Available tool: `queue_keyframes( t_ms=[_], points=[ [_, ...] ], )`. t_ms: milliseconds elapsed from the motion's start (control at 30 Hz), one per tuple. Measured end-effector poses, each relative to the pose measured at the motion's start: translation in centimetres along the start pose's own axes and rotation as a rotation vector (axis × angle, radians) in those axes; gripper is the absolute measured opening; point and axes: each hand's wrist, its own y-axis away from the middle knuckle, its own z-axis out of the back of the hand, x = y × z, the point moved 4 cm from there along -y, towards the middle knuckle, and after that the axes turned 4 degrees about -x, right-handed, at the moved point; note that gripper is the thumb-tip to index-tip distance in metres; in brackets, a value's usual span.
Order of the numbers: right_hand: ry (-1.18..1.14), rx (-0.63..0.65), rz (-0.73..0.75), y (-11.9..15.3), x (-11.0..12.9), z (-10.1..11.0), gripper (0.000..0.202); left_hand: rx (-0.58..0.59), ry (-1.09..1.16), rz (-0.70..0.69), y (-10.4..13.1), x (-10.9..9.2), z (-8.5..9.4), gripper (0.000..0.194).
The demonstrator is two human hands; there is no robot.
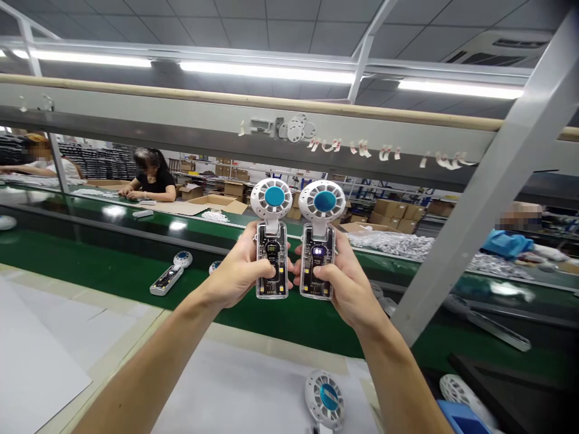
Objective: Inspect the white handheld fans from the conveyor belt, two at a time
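My left hand is wrapped round a white handheld fan with a blue centre and a clear handle showing dark circuitry, its thumb on the handle's front. A matching fan is gripped upright in my right hand, thumb likewise on the front. The two fans stand side by side with a small gap between them. The right fan's small display glows; the left one's looks dimmer. Below them, another fan lies on the white work surface.
One more fan lies on the green conveyor belt. A slanted metal post rises at the right, near a blue object. Across the belt, a person sits by cardboard and white parts. A metal beam crosses overhead.
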Motion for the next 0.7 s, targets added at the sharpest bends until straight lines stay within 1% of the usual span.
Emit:
queue_keyframes(
  t_ms=[167,267,367,533,600,700],
  points=[
    [-0.022,0.0,-0.025,0.1,0.0,-0.4,0.067,-0.01,0.029,0.002,0.0,0.0,0.0,0.061],
    [-0.054,0.011,-0.037,0.1,0.0,-0.2,0.071,0.025,0.039,0.013,0.1,0.1,0.3,0.06],
    [-0.039,0.042,-0.046,0.1,0.2,0.1,0.078,0.048,0.03,0.009,0.2,0.1,0.7,0.058],
    [0.023,0.057,-0.05,0.4,0.6,0.1,0.088,-0.024,0.01,-0.013,0.2,-0.1,1.4,0.063],
    [0.017,0.051,-0.064,0.4,0.7,-0.1,0.086,-0.012,0.009,-0.011,0.2,-0.1,1.3,0.063],
    [-0.017,0.039,-0.074,0.4,0.7,-0.3,0.08,0.0,0.003,0.01,0.1,0.1,1.0,0.055]
  ],
)
